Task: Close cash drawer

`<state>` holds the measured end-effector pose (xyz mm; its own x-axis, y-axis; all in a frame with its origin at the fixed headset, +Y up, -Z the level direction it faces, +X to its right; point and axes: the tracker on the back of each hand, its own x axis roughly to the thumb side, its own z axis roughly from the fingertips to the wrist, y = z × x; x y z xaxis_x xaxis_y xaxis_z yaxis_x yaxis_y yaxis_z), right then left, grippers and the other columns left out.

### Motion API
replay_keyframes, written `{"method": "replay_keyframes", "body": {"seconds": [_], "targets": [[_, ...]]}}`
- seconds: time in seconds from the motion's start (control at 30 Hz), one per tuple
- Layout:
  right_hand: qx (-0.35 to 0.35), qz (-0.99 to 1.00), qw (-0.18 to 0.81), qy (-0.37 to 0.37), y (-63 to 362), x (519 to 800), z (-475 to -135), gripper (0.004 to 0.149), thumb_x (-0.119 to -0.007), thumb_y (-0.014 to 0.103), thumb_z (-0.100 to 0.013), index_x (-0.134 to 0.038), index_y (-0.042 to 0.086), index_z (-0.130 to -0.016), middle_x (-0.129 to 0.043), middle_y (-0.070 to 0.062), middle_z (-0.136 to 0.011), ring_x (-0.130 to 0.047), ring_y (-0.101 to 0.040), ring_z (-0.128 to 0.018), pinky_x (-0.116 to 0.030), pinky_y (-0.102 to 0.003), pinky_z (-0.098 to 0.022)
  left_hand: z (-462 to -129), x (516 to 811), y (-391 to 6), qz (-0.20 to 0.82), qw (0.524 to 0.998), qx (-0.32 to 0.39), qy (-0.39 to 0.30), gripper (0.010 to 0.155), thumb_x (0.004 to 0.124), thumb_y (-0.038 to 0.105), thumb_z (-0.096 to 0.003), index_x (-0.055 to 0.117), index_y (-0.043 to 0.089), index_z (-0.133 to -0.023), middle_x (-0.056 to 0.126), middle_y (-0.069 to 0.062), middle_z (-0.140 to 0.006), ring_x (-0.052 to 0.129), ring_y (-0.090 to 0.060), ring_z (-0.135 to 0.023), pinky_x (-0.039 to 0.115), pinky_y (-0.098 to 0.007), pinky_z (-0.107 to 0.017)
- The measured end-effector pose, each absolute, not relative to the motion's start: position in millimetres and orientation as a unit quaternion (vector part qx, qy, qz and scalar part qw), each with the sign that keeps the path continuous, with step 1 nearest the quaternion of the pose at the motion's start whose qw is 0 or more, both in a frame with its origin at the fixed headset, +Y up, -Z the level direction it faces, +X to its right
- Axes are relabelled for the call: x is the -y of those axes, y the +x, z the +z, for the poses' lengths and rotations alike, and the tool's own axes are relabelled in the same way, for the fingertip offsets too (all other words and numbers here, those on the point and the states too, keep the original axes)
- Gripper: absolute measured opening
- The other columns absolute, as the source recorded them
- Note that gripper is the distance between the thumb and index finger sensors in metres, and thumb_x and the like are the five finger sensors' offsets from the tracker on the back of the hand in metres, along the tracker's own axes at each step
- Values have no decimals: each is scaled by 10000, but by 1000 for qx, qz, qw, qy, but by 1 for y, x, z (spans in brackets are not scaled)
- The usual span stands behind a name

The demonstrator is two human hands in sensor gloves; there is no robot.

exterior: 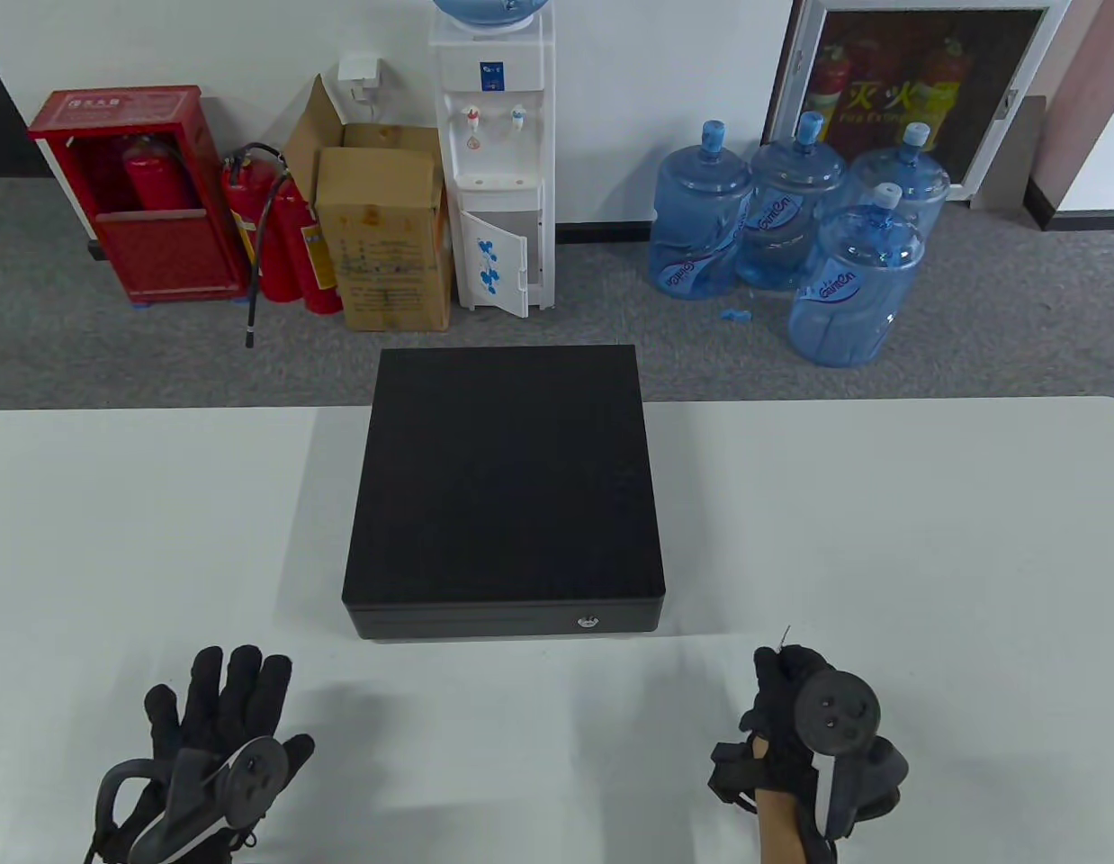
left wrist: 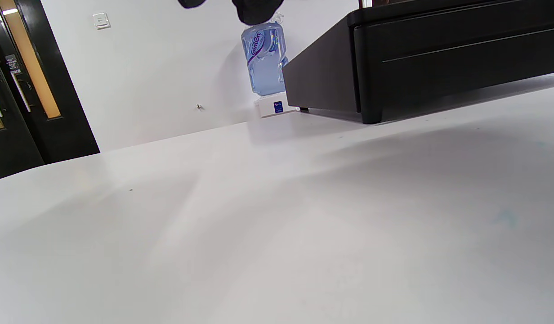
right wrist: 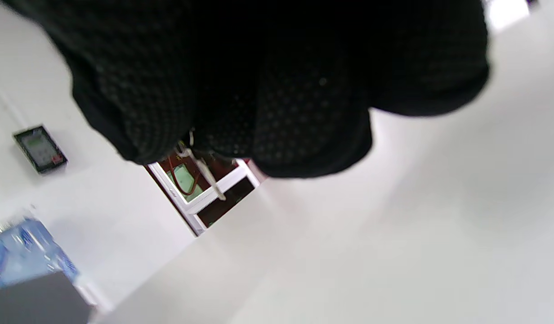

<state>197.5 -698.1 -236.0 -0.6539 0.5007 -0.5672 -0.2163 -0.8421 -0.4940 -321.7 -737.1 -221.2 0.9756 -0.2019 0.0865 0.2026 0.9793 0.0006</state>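
Note:
A black cash drawer box (exterior: 506, 490) stands in the middle of the white table (exterior: 881, 540), its drawer front (exterior: 503, 621) flush with the case and facing me. The left wrist view shows its front left corner (left wrist: 367, 67) with the drawer front shut. My left hand (exterior: 217, 720) lies near the table's front left, fingers spread and empty, apart from the box. My right hand (exterior: 795, 711) is at the front right, fingers curled into a loose fist, holding nothing that I can see; in the right wrist view its gloved fingers (right wrist: 268, 90) fill the top.
Behind the table stand a water dispenser (exterior: 496, 162), a cardboard box (exterior: 381, 238), fire extinguishers (exterior: 282, 234), a red cabinet (exterior: 143, 193) and several blue water jugs (exterior: 791, 225). The table's far edge runs behind the box's rear.

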Motion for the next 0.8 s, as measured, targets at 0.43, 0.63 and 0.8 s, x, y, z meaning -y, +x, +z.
{"method": "replay_keyframes", "body": {"seconds": [0.43, 0.63, 0.8], "targets": [[142, 927, -87, -335, 169, 714, -255, 443, -971, 465, -265, -967, 241, -647, -1038, -11, -566, -1055, -147, -274, -914, -363, -278, -221, 736, -322, -104, 994, 43, -6, 835, 444, 698, -500, 179, 297, -1183, 325, -104, -1305, 266, -446, -1202, 313, -749, -758], [101, 929, -139, -328, 160, 721, -264, 441, -981, 469, -246, -983, 254, -631, -1050, -2, -555, -1056, -152, -283, -911, -369, -286, -221, 736, -321, -105, 994, 41, -9, 832, 443, 698, -501, 178, 299, -1181, 326, -103, -1304, 267, -445, -1202, 314, -748, -759], [63, 930, -135, -335, 162, 724, -266, 436, -983, 476, -245, -988, 268, -627, -1054, 7, -555, -1058, -155, -296, -910, -377, -298, -221, 736, -321, -106, 994, 41, -11, 834, 443, 699, -501, 176, 298, -1181, 325, -103, -1305, 267, -447, -1202, 314, -748, -759]]}}
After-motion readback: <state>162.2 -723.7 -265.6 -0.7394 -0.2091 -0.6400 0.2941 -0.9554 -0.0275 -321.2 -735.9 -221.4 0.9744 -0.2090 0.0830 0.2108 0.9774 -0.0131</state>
